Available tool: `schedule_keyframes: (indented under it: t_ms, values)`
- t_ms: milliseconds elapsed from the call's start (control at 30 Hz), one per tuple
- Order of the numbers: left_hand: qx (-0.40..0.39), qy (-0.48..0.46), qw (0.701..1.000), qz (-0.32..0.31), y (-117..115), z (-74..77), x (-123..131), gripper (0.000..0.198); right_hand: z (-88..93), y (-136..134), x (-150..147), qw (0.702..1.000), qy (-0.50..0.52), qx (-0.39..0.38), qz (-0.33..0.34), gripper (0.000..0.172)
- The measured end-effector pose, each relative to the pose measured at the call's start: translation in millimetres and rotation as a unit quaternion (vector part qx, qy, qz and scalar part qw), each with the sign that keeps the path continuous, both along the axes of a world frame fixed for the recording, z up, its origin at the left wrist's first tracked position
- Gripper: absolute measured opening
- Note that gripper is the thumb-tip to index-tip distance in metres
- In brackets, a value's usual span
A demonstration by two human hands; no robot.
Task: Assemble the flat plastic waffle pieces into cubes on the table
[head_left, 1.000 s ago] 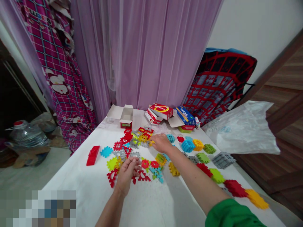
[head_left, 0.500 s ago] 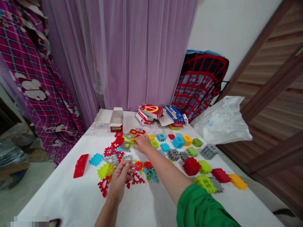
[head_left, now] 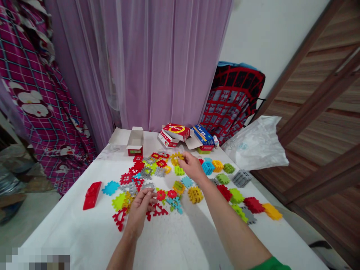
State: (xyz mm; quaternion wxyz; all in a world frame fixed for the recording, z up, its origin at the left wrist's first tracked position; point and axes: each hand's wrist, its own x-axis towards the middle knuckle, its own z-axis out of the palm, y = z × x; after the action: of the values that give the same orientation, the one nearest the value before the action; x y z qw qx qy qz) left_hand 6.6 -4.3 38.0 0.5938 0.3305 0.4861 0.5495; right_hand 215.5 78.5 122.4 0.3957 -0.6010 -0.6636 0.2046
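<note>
My right hand pinches a yellow notched plastic building piece between thumb and fingers, over the far middle of the white table. A lime notched piece lies just below it. My left hand hangs over the near part of the loose pile, its fingers loosely bent and apart, with nothing visible in them. Beside its fingertips lie a red flower-shaped piece and a red triangular piece. A yellow notched stack stands between my two forearms.
Several sorted stacks stand on the right, including a blue stack, a grey stack and a red stack. An open box and a red box sit at the back. A red plastic part lies left; a white bag hangs right.
My right hand has moved right from the loose pile, carrying the yellow piece. My left hand has stayed near the same spot. The view has shifted slightly.
</note>
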Motion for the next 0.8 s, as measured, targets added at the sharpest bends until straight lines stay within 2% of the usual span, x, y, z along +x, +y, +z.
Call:
schedule_keyframes:
  t_ms: [33,100,167,300,400,467,600,800]
  values:
    - [0.003,0.009,1.0,-0.002,0,-0.6,0,0.056,-8.1,-13,-1,0.996,0.088,-0.013,-0.006,0.019]
    - [0.016,0.033,0.999,-0.007,0,-3.4,2,0.054,-28.0,-38,-9,0.969,0.241,-0.05,-0.006,0.027]
    - [0.038,0.066,0.997,-0.02,-1,-8.6,5,0.051,-48.0,-61,-22,0.938,0.339,-0.073,-0.03,0.034]
    - [0.126,0.173,0.976,-0.041,-3,-21.6,10,0.043,-72.5,-86,-48,0.899,0.424,-0.092,-0.059,0.043]
    - [0.188,0.243,0.951,-0.033,-4,-27.8,13,0.033,-76.2,-92,-60,0.875,0.47,-0.113,-0.027,0.046]
    - [0.196,0.256,0.946,-0.032,-5,-29.3,13,0.031,-75.8,-94,-64,0.862,0.492,-0.122,-0.003,0.046]
    - [0.156,0.198,0.968,-0.019,-5,-27.3,14,0.036,-77.2,-96,-67,0.86,0.489,-0.142,0.015,0.049]
    - [0.087,0.131,0.988,-0.001,-4,-21.3,12,0.046,-84.2,-96,-68,0.898,0.416,-0.139,0.02,0.047]
